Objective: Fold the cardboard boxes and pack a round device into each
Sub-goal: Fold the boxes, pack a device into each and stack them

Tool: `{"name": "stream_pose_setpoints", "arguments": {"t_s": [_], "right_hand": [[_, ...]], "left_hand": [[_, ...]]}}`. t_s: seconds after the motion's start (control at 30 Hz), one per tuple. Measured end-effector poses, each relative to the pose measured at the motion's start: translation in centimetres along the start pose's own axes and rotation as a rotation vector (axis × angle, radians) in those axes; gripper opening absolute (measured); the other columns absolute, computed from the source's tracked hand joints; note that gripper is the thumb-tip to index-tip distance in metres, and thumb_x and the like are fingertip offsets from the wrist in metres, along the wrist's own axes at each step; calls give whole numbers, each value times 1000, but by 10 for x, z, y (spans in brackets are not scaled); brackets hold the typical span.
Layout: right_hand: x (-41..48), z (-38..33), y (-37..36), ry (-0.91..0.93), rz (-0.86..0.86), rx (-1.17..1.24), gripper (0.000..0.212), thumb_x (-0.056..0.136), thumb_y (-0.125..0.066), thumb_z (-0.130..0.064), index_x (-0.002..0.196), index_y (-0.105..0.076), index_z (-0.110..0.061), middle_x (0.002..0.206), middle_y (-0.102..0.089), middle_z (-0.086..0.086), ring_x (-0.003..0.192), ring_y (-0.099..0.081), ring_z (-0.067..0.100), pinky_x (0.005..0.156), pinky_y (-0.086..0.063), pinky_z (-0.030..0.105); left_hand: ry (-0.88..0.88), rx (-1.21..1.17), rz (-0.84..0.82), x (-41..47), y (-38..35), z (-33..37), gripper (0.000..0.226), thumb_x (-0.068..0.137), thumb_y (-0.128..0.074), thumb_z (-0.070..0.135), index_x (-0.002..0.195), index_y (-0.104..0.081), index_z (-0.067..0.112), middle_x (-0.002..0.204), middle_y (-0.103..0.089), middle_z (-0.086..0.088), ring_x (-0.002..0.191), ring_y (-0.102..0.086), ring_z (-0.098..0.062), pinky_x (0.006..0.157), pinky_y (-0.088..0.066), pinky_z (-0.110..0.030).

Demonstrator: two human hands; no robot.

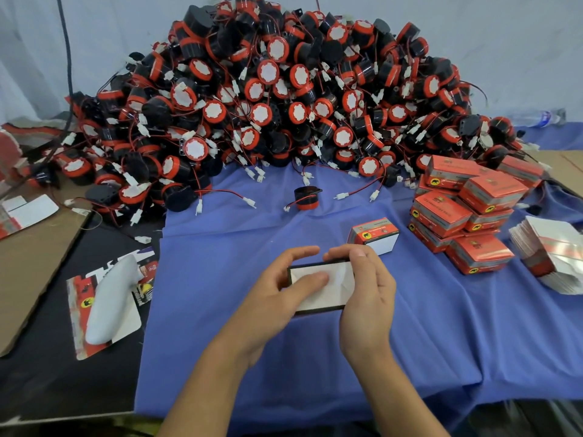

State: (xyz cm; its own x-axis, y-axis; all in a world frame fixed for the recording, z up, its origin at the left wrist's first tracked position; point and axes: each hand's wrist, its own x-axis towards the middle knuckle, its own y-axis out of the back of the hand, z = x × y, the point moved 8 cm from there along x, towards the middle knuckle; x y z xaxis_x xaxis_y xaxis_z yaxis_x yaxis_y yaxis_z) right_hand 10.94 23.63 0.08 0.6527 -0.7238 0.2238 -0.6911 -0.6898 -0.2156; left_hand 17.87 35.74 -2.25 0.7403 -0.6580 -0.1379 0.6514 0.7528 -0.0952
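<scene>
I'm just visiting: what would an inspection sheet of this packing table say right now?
Surface: blue cloth, rumpled.
Job's things: half-folded box, held; pile of round devices behind; closed boxes stacked right; flat blanks far right.
Clutter: white handheld gadget, cardboard sheet, left.
Grips: left hand and right hand both hold the box.
Cables: black cable hanging upper left; red-black leads on devices.
Surroundings: pale sheet backdrop; water bottle at right.

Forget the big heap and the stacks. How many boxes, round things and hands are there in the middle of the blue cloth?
Boxes: 2, the standing box and the held box
Round things: 1, the lone round device
Hands: 2, the left hand and the right hand
Total: 5
</scene>
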Motion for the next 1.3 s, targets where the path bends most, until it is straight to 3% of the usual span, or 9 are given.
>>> {"name": "stream_pose_setpoints", "arguments": {"t_s": [0.17, 0.33, 0.5, 0.63, 0.9, 1.0, 1.07, 1.2, 1.3], "right_hand": [[1, -5, 0, -20, -22, -37, 35, 96, -45, -25, 76, -74, -19, 84, -72, 5, 80, -67, 17, 64, -52, 24], [-2, -8, -2, -16, -74, -64, 39, 94, -41, -21, 73, -74, -20, 84, -74, 5, 79, -68, 16, 64, -52, 21], [-4, -4, -5, -52, -156, -60, 38, 93, -41, -22, 75, -73, -13, 83, -74, 8, 75, -68, 16, 62, -52, 20], [-4, 0, -5, -72, -186, -69, 37, 93, -41, -24, 75, -72, -13, 84, -74, 8, 75, -70, 18, 61, -53, 22], [-7, 1, -8, -80, -233, -56, 37, 96, -45, -28, 79, -74, -13, 90, -76, 4, 80, -69, 13, 68, -53, 22], [-6, 11, -9, -175, -311, -132, 32, 93, -49, -42, 100, -76, -27, 107, -74, -8, 99, -70, 8, 83, -53, 21], [-6, 23, -7, -310, -418, -178, 39, 87, -54, -57, 113, -73, -34, 118, -72, -6, 111, -68, 11, 94, -53, 32], [-4, 32, 1, -371, -508, -175, 33, 88, -67, -43, 120, -70, -38, 115, -75, -2, 109, -70, 16, 90, -50, 36], [-2, 41, 9, -338, -495, -21, 58, 91, -76, -27, 144, -54, -38, 134, -66, 2, 123, -65, 22, 105, -49, 38]], "left_hand": [[20, -204, -155, -2, 1, -3, 61, 76, -82, 39, 135, -63, 41, 121, -73, -12, 106, -71, -22, 87, -56, -29], [85, -261, -323, -7, -4, -10, 89, 67, -95, 42, 146, -55, 36, 112, -63, -19, 82, -69, -19, 66, -56, -22], [121, -228, -399, -10, -5, -14, 97, 64, -96, 40, 148, -48, 46, 128, -60, -31, 111, -58, -39, 86, -58, -35], [101, -229, -398, -10, -4, -14, 90, 72, -85, 25, 149, -44, 48, 125, -66, -19, 109, -63, -33, 88, -57, -35], [89, -260, -457, -12, -6, -11, 106, 62, -98, 31, 154, -44, 31, 118, -59, -27, 85, -66, -25, 67, -56, -25], [28, -69, -413, -11, 6, -2, 104, 69, -91, 12, 153, -39, 47, 106, -70, -16, 90, -70, -22, 77, -56, -27], [-54, 198, -391, -9, 11, 8, 115, 72, -93, 9, 152, -28, 61, 119, -72, 1, 105, -69, -14, 88, -55, -23], [-363, 1041, -122, -12, 13, 35, 113, 77, -81, 24, 147, -8, 73, 144, -14, 48, 143, -14, 7, 113, -30, -25], [-548, 1023, 78, -17, 21, 40, 120, 65, -88, 44, 154, -9, 63, 164, -2, 28, 152, -2, -3, 117, -25, -34]]}}
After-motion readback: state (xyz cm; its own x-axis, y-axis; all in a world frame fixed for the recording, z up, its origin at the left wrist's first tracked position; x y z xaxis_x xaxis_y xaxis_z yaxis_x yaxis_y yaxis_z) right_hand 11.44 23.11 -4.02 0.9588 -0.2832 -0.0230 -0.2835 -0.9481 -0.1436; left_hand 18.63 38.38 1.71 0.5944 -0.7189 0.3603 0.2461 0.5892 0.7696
